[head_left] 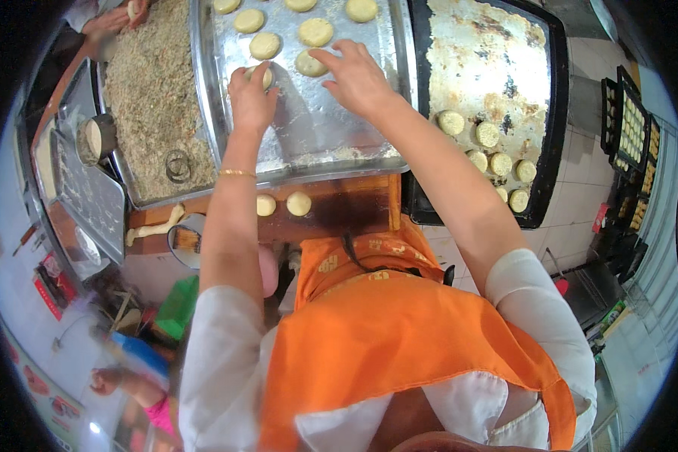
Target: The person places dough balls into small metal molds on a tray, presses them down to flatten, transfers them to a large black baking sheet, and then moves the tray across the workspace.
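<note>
A shiny metal tray [331,143] lies in front of me with several pale, flat dough rounds on it. My left hand [252,104] has its fingers curled about a dough round [267,77] near the tray's left part. My right hand [360,81] reaches in from the right with fingers apart. Its fingertips touch the right edge of another dough round [309,65], which rests flat on the metal. Just beyond that one lies a further round [316,32].
A dark baking tray [497,68] on the right holds several rounds near its close end. Crumbly filling [154,98] fills a tray at left, with a metal ring [178,166] on it. Two dough balls [299,203] sit on the wooden edge. Another person's hand [117,19] is at far left.
</note>
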A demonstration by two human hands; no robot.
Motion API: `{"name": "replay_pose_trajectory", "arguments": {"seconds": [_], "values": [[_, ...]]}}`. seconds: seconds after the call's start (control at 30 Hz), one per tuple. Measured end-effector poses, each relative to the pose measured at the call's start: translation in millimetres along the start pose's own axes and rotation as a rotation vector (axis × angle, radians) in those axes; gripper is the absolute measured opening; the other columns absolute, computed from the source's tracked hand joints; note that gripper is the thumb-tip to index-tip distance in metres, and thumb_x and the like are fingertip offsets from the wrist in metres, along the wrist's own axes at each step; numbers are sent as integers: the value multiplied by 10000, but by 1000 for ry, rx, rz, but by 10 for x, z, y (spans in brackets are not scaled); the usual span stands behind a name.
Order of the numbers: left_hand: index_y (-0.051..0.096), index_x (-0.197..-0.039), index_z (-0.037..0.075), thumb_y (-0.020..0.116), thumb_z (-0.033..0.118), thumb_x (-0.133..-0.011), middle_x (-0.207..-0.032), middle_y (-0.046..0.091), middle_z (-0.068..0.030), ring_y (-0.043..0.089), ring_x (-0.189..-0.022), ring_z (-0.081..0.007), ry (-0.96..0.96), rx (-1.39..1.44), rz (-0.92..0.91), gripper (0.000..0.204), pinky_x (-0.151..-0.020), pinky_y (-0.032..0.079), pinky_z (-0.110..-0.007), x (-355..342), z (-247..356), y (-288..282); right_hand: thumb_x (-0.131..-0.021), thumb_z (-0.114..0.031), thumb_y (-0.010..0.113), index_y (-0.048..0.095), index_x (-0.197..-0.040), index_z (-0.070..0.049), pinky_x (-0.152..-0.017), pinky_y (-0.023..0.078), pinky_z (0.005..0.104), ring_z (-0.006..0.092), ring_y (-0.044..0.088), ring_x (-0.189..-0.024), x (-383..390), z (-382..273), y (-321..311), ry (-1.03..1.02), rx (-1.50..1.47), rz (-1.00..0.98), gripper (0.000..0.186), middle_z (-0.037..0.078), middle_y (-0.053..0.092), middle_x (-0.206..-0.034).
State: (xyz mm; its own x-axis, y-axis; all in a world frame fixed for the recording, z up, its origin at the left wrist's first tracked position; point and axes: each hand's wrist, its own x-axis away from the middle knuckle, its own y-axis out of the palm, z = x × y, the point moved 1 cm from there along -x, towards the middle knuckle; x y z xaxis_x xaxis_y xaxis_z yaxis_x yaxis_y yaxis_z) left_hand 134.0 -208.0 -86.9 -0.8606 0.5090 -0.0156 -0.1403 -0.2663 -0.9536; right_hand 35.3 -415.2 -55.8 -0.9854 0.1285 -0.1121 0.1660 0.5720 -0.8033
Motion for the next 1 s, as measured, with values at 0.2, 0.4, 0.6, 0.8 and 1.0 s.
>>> {"name": "replay_pose_trajectory", "arguments": {"seconds": [0.2,0.4,0.6,0.8,1.0], "values": [[659,-1258,139,781,81,-780,-1114,576,-185,573,-1044,-377,10,-28,-83,497,-942,482,-477,-54,-172,-110,-775,-61,728,670,-1236,-167,-963,494,446,369,544,-1102,-352,-168,503,7,135,-58,476,168,556,-1154],[657,-1265,90,766,50,-783,-1141,573,-212,556,-1066,-398,-36,28,92,496,-971,454,-483,667,-150,-166,-767,-50,702,684,-1210,-154,-953,488,458,367,533,-1120,53,-347,557,-25,59,-43,456,167,550,-1176],[560,-1343,15,652,28,-895,-1206,618,-188,607,-1090,-330,-363,781,-94,457,-983,485,-442,674,-165,-154,-819,-117,685,672,-1213,-145,-959,484,435,333,559,-1088,132,-282,561,228,-385,-51,395,161,596,-1124],[465,-1381,-12,464,116,-1024,-1291,602,-172,589,-1246,-297,-447,1726,-515,378,-1057,496,-407,409,905,-232,-972,-139,555,490,-1382,-21,-1007,495,393,222,586,-1175,496,338,-378,607,-1648,134,432,115,623,-1251],[542,-1268,-15,666,66,-958,-1159,655,-98,627,-1062,-174,-224,1380,-720,343,-959,498,-308,380,2551,376,-1000,-209,599,455,-1419,-13,-1028,477,381,245,566,-1250,1640,1459,-1605,735,-1013,512,485,151,601,-1341]]}}
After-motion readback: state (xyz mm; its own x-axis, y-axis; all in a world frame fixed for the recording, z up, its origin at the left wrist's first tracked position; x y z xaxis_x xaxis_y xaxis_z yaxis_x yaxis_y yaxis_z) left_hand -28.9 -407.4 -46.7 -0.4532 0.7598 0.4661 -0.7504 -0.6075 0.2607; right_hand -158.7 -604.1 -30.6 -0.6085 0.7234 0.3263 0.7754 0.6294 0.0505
